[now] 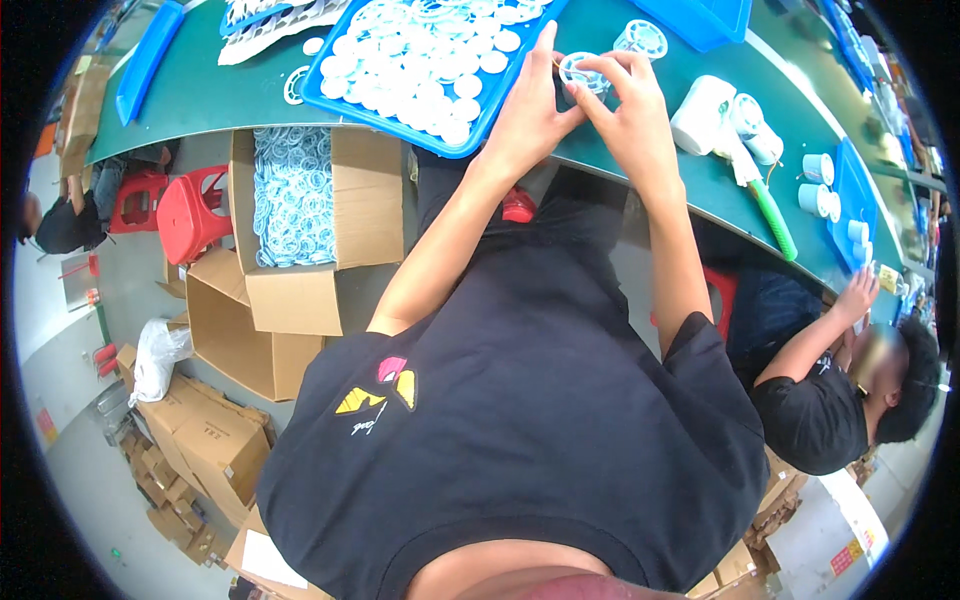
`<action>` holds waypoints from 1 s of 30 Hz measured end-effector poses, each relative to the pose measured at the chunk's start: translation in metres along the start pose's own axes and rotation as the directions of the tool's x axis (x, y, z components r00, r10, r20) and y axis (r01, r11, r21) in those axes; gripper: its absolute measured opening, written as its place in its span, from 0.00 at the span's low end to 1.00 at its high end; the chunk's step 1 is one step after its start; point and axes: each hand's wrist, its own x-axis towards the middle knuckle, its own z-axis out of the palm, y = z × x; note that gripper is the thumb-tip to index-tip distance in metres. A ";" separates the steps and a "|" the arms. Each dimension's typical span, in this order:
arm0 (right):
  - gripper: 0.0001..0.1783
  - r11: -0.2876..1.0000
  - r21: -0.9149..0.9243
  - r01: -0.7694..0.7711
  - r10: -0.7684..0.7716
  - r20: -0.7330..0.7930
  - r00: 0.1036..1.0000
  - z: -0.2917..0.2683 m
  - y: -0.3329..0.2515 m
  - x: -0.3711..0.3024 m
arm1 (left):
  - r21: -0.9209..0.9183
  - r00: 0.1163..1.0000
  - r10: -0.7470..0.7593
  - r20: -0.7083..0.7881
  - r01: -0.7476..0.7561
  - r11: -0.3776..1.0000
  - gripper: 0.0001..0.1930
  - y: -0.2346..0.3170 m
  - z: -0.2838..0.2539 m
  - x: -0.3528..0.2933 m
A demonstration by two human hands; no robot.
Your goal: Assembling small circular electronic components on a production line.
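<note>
Both hands meet at the upper centre of the frame, above the near edge of the green counter. The left hand and the right hand are closed together around a small translucent round plastic part. The fingertips of both hands pinch its rim from opposite sides. The part sits just right of the blue tray and appears held slightly above the counter surface; whether it touches the counter cannot be told.

The blue tray occupies the upper centre-left of the frame and is filled with white round discs. A second round plastic part lies on the counter just above the right hand. A single ring-shaped part lies on the counter just left of the tray.

At the upper right, a white handheld tool with a green hose lies on the counter. Small white cups stand near it, further right.

Below the counter edge, left of the arms, an open cardboard box holds pale blue ring parts. Red stools stand to its left on the floor. More cardboard boxes are stacked at the lower left.

A second person in a black shirt sits at the lower right, with one hand raised near the counter edge.
</note>
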 end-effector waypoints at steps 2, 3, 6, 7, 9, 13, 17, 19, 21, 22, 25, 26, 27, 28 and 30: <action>0.16 0.999 0.040 0.023 -0.023 -0.010 1.000 0.009 0.004 -0.001 | 0.006 0.999 0.037 0.016 -0.037 0.999 0.55 -0.002 -0.003 -0.007; 0.14 0.996 0.081 0.049 -0.047 -0.023 0.999 0.012 0.006 -0.001 | 0.014 0.997 0.076 0.031 -0.076 0.997 0.56 -0.003 -0.005 -0.008; 0.12 0.979 0.201 -0.015 0.009 0.030 1.000 0.010 0.007 0.002 | 0.013 0.994 0.112 0.006 -0.112 0.994 0.56 -0.002 0.001 -0.008; 0.11 0.984 0.176 -0.033 0.025 0.046 0.999 0.009 0.005 0.002 | 0.020 0.998 0.068 0.016 -0.068 0.997 0.56 -0.002 0.002 -0.010; 0.11 0.991 0.124 -0.046 0.042 0.038 0.998 0.007 -0.008 -0.002 | -0.004 0.998 0.051 0.036 -0.051 0.999 0.56 0.000 -0.003 -0.011; 0.11 0.997 0.080 -0.004 0.006 -0.018 1.000 0.012 -0.010 -0.009 | -0.036 0.997 0.070 0.032 -0.069 0.997 0.55 -0.001 -0.004 -0.016; 0.11 0.896 0.359 -0.260 0.269 0.025 0.963 0.016 0.011 -0.015 | 0.081 0.976 0.217 -0.025 -0.214 0.974 0.56 0.000 -0.005 -0.015; 0.12 0.861 0.406 -0.307 0.330 0.014 0.944 0.017 0.014 -0.018 | 0.080 0.985 0.171 0.016 -0.172 0.982 0.56 0.004 -0.005 -0.015; 0.13 0.846 0.433 -0.312 0.352 -0.013 0.936 0.014 0.011 -0.019 | 0.070 0.981 0.193 0.029 -0.194 0.978 0.54 0.005 -0.003 -0.017; 0.13 0.845 0.434 -0.313 0.353 -0.014 0.936 0.013 0.013 -0.019 | 0.070 0.981 0.192 0.030 -0.194 0.978 0.54 0.005 -0.003 -0.017; 0.10 0.813 0.536 -0.229 0.268 0.006 0.963 0.009 0.019 -0.018 | -0.156 0.990 0.125 0.058 -0.115 0.981 0.51 0.006 -0.007 -0.016; 0.10 0.813 0.536 -0.228 0.268 0.004 0.964 0.009 0.017 -0.020 | -0.156 0.990 0.127 0.059 -0.116 0.981 0.51 0.008 -0.007 -0.018; 0.09 0.828 0.528 -0.191 0.229 -0.007 0.973 0.010 0.014 -0.022 | -0.022 0.995 0.098 0.006 -0.098 0.995 0.50 0.010 -0.006 -0.019; 0.09 0.841 0.519 -0.153 0.190 -0.018 0.982 0.011 0.012 -0.025 | 0.111 0.996 0.077 -0.050 -0.071 0.991 0.49 0.011 -0.005 -0.019; 0.08 0.817 0.553 -0.162 0.199 -0.008 0.980 0.017 0.012 -0.031 | 0.202 0.993 0.102 -0.051 -0.089 0.975 0.46 0.007 -0.002 -0.019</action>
